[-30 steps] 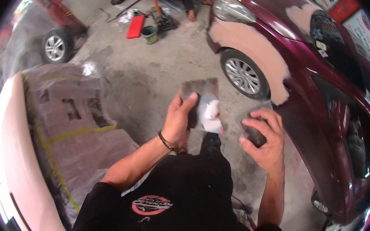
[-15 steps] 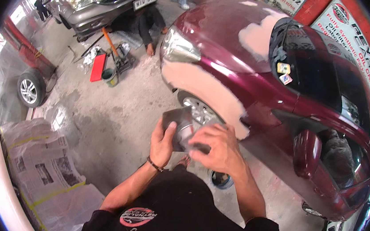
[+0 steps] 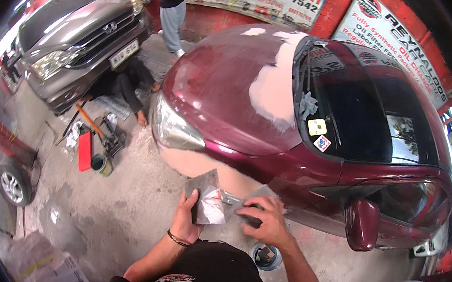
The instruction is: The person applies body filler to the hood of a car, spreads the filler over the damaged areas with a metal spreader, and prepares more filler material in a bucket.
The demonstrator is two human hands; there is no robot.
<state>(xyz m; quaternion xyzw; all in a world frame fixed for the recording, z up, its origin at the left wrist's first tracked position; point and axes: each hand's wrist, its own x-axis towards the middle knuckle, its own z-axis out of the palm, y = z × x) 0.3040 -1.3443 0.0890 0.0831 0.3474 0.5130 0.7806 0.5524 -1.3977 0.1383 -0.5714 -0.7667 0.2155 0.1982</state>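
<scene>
Grey board (image 3: 205, 198) in left hand (image 3: 185, 221) — grip closed; right hand (image 3: 266, 221) grips spreader (image 3: 250, 199).

a stained grey concrete floor (image 3: 139, 198) under daylight. a maroon car (image 3: 293, 125) with pale filler patches fills the right; a grey car (image 3: 72, 44) stands at far left. red walls (image 3: 325, 14) carry signboards (image 3: 389, 31).

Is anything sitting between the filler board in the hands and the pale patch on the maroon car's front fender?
Nothing visible does. The left hand holds the grey board with pale filler, the right hand holds a spreader against it, and both sit right in front of the pale patch on the maroon car; the gap looks open.
</scene>
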